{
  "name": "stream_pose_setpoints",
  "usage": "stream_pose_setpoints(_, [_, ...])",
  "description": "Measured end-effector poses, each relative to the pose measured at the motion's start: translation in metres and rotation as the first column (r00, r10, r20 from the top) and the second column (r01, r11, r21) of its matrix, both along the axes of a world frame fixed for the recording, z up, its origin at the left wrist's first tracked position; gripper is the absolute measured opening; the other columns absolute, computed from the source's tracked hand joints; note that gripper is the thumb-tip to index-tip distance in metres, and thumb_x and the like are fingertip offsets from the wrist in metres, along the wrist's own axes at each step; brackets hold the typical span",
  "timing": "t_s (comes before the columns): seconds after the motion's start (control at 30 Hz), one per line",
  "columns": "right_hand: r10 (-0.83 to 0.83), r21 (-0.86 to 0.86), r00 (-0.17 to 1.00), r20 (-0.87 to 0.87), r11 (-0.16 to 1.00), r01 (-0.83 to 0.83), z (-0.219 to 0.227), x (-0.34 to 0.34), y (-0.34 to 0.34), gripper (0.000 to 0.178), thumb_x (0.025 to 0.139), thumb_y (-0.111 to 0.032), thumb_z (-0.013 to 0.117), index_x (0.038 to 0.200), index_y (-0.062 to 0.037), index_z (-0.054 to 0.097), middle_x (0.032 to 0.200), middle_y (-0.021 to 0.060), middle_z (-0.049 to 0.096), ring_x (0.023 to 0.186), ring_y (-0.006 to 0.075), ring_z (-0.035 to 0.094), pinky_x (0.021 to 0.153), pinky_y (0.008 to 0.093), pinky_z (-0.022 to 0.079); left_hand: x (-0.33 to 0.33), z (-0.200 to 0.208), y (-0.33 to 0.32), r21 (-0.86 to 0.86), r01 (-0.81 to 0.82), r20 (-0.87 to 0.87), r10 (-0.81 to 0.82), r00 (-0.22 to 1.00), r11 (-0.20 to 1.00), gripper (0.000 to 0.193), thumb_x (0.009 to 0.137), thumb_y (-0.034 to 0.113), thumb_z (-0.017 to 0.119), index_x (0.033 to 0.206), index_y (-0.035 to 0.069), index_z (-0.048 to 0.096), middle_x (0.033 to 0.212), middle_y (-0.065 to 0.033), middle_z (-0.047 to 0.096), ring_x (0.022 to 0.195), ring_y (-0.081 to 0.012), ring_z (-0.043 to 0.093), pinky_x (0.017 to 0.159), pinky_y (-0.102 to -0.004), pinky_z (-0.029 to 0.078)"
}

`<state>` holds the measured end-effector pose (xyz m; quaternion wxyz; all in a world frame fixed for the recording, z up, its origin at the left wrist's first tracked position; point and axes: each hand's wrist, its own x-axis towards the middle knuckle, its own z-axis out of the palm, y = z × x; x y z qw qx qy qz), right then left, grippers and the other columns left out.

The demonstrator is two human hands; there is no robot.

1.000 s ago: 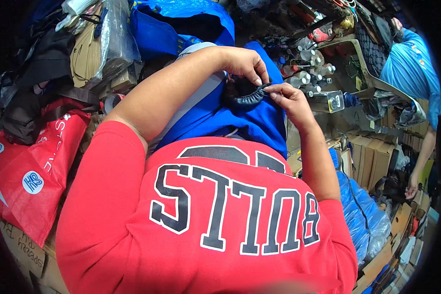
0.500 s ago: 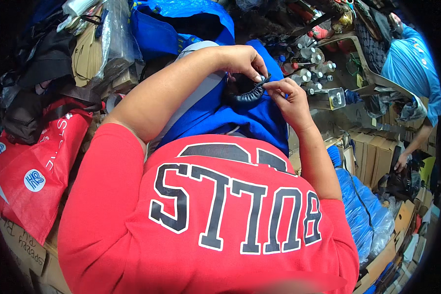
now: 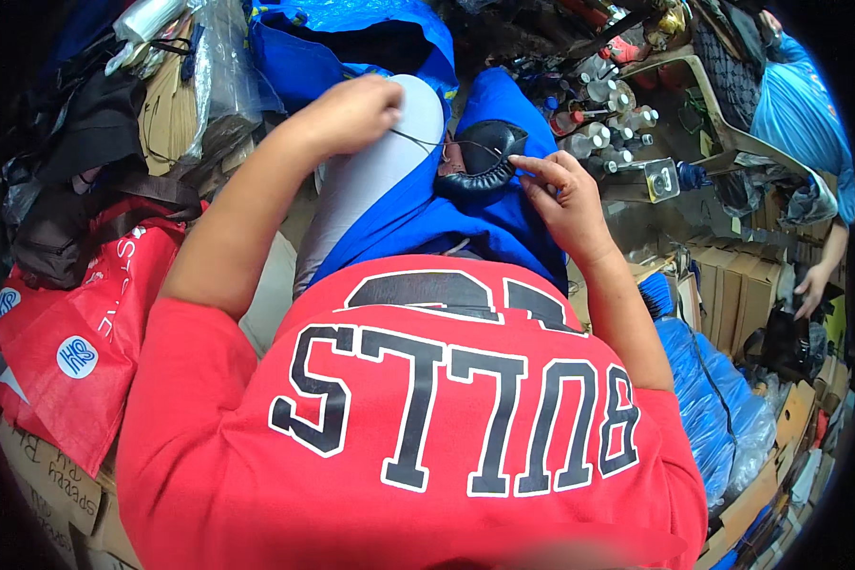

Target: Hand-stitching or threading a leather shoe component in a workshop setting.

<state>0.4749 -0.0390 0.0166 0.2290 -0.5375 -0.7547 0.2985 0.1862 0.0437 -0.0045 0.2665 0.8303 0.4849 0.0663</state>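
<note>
Cord [image 3: 416,142] is running, thin and dark, from the left hand [image 3: 359,114] to a black leather piece [image 3: 489,169] with a gathered rim, which is resting on the blue cloth [image 3: 399,228] of the wearer's lap. The left fingers appear to be gripping the cord in a closed curl, though blur is hiding the exact hold; the right hand [image 3: 570,201] is holding its thumb and forefinger at the piece's right edge, and whether they are pinching anything cannot be told. Because the cord is looping over the piece, a sharp tug could be knotting it, while too hard a pull could be snapping it or tearing a fold. Soft cloth is giving little support, so weak steadying could be letting the piece tip or slide. A grey knee [image 3: 420,106] is sitting beside the left hand, where the cord is crossing and could be catching. Past the right hand, plastic bottles [image 3: 581,144] are crowding the sideways room, with a clear container [image 3: 661,180] standing out near them. Farther off, a blue bag [image 3: 299,57] is slumping ahead, cardboard [image 3: 731,294] is piling up on the right, and a co-worker in light blue [image 3: 803,114] is reaching down.
</note>
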Motion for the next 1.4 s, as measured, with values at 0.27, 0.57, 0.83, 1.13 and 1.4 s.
stream_pose_setpoints(0.27, [0.005, 0.295, 0.969, 0.247, 0.952, -0.08, -0.009, -0.012, -0.017, 0.037, 0.075, -0.006, 0.064, 0.11, -0.0154, 0.063, 0.077, 0.0044, 0.053, 0.075, 0.022, 0.053, 0.072, 0.037, 0.038, 0.039, -0.001, -0.051, 0.18, -0.028, 0.454, -0.058, 0.889, 0.983, 0.038, 0.07, -0.011, 0.052, 0.097, 0.01, 0.068, 0.077, -0.0083, 0.049, 0.068, -0.0212, 0.053, 0.067, -0.0297, 0.045])
stream_pose_setpoints(0.57, [-0.001, -0.173, 0.993, -0.119, 0.985, -0.02, -0.014, 0.012, 0.007, 0.029, 0.084, -0.003, 0.057, 0.107, -0.0155, 0.067, 0.078, 0.0018, 0.047, 0.073, 0.0121, 0.048, 0.069, 0.0236, 0.041, 0.058, -0.019, -0.035, 0.12, -0.073, 0.613, -0.016, 0.79, 0.99, 0.031, 0.07, -0.008, 0.061, 0.09, 0.013, 0.072, 0.074, -0.0055, 0.05, 0.069, -0.0189, 0.053, 0.065, -0.0295, 0.046])
stream_pose_setpoints(0.83, [0.045, -0.294, 0.996, -0.079, 0.953, -0.066, -0.004, 0.016, 0.027, 0.024, 0.086, -0.004, 0.054, 0.102, -0.0136, 0.069, 0.086, 0.0034, 0.046, 0.08, 0.0131, 0.048, 0.074, 0.0233, 0.041, 0.06, -0.019, -0.032, -0.19, 0.026, 0.641, 0.104, 0.76, 0.981, 0.032, 0.071, -0.01, 0.059, 0.09, 0.012, 0.072, 0.078, -0.0051, 0.049, 0.072, -0.018, 0.053, 0.063, -0.028, 0.046])
stream_pose_setpoints(1.13, [0.059, -0.3, 0.995, -0.079, 0.951, -0.08, -0.001, 0.017, 0.031, 0.028, 0.083, 0.001, 0.053, 0.101, -0.0131, 0.07, 0.086, 0.0041, 0.047, 0.081, 0.0139, 0.05, 0.077, 0.0238, 0.042, 0.061, -0.022, -0.031, -0.023, 0.01, 0.602, 0.006, 0.799, 1.0, 0.033, 0.071, -0.009, 0.059, 0.09, 0.015, 0.073, 0.076, -0.0049, 0.048, 0.072, -0.0193, 0.05, 0.063, -0.0295, 0.044])
stream_pose_setpoints(1.4, [0.049, -0.33, 0.995, -0.087, 0.941, -0.075, 0.002, 0.018, 0.031, 0.03, 0.08, 0.001, 0.054, 0.101, -0.0127, 0.07, 0.084, 0.0031, 0.049, 0.079, 0.0128, 0.05, 0.076, 0.0237, 0.043, 0.06, -0.017, -0.031, -0.124, 0.039, 0.62, 0.046, 0.783, 0.992, 0.032, 0.072, -0.008, 0.06, 0.09, 0.015, 0.073, 0.075, -0.0048, 0.048, 0.072, -0.0187, 0.05, 0.064, -0.0284, 0.044])
